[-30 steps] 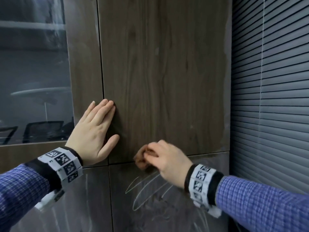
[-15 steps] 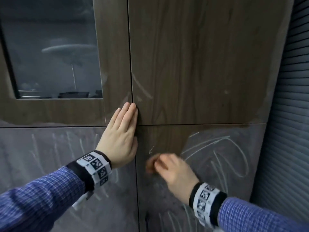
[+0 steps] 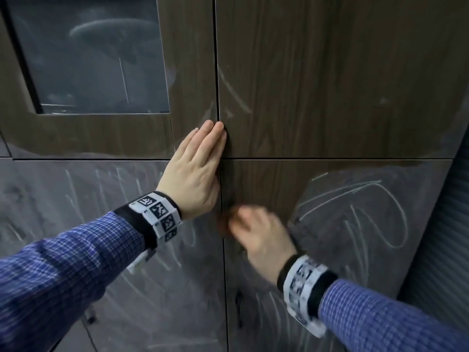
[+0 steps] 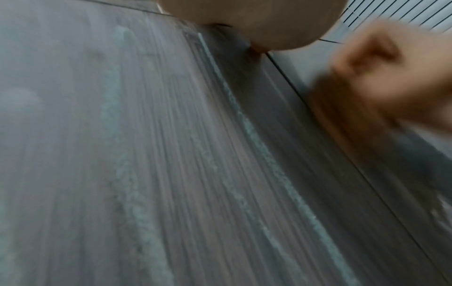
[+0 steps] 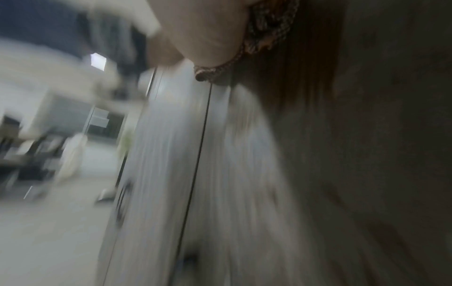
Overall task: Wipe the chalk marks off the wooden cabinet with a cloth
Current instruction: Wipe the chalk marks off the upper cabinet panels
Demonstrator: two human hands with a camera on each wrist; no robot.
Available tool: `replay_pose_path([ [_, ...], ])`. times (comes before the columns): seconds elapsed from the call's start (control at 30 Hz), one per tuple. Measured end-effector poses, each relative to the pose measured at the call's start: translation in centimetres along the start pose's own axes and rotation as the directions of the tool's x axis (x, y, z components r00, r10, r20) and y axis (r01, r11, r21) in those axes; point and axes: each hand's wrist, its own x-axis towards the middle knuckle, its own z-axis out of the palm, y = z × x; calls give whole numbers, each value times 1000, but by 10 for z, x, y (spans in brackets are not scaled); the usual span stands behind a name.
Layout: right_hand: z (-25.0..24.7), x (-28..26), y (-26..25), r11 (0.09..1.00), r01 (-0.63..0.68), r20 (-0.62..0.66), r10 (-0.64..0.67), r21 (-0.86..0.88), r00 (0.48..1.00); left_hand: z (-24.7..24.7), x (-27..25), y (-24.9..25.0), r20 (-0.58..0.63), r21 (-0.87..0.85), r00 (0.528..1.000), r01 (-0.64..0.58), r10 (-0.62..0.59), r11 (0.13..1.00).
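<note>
A dark wooden cabinet fills the head view, with white chalk marks scrawled over its lower right door and more chalk marks on the lower left door. My left hand lies flat, fingers straight, across the seam between the doors. My right hand, blurred by motion, grips a small brown cloth against the lower right door near the seam. The right wrist view shows the brown knitted cloth bunched under my palm. In the left wrist view, the cloth and right hand are blurred.
A glass pane sits in the upper left door. Grey slatted blinds stand right of the cabinet. A wiped patch of bare wood lies above my right hand. Faint chalk streaks remain on the upper right door.
My view has dropped from the upper doors to the lower ones. My right hand with the cloth has moved down from the door seam onto the lower right door; the left hand stays flat.
</note>
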Motion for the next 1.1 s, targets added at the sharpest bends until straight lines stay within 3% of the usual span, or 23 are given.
replay_pose_path([
  [0.07,21,-41,-18,985,173,267,-168,8,949,-3,0,-4,19,3,1000,-23,23,1000],
  [0.13,21,-49,-21,982,189,352,-182,15,918,-7,-2,-7,46,11,998,-34,34,999],
  [0.2,10,-23,-15,990,144,220,-139,-7,965,-8,-3,-7,57,18,997,-44,43,999],
  [0.27,-15,25,-3,1000,-14,-29,14,20,999,-6,-3,-6,52,18,998,-36,35,999],
  [0.33,-39,68,11,983,-177,-212,185,59,960,-3,-2,-7,35,17,999,-33,33,999],
  [0.4,-40,75,13,980,-197,-251,198,28,948,-1,-3,-7,18,13,999,-39,39,999],
  [0.47,-15,39,5,999,-51,-136,50,-3,989,0,-2,-6,4,4,999,-45,45,999],
  [0.5,0,8,-1,998,64,-17,-64,-1,998,-1,-2,-5,1,3,999,-44,44,999],
  [0.57,20,-59,-5,970,240,234,-240,28,942,-3,-2,-5,-2,4,999,-45,45,999],
  [0.63,20,-99,-2,958,280,390,-284,67,876,-5,-2,-4,9,5,999,-50,50,999],
  [0.7,8,-98,14,965,247,400,-259,83,879,-8,-3,-4,27,11,998,-50,50,999],
  [0.8,-40,-41,52,996,8,167,-23,90,986,-10,-3,-2,50,-2,998,-39,39,999],
  [0.87,-75,0,81,975,-185,-42,191,120,981,-11,-4,3,67,-16,998,-3,4,1000],
  [0.93,-91,19,98,973,-224,-234,232,62,944,-12,-3,16,101,-26,994,50,-47,998],
  [1.03,-64,-23,85,963,-229,52,224,143,973,-7,3,41,116,-4,979,168,-166,986],
  [1.1,-35,-94,68,993,-21,280,-13,119,960,-2,8,52,111,32,967,228,-230,973],
])
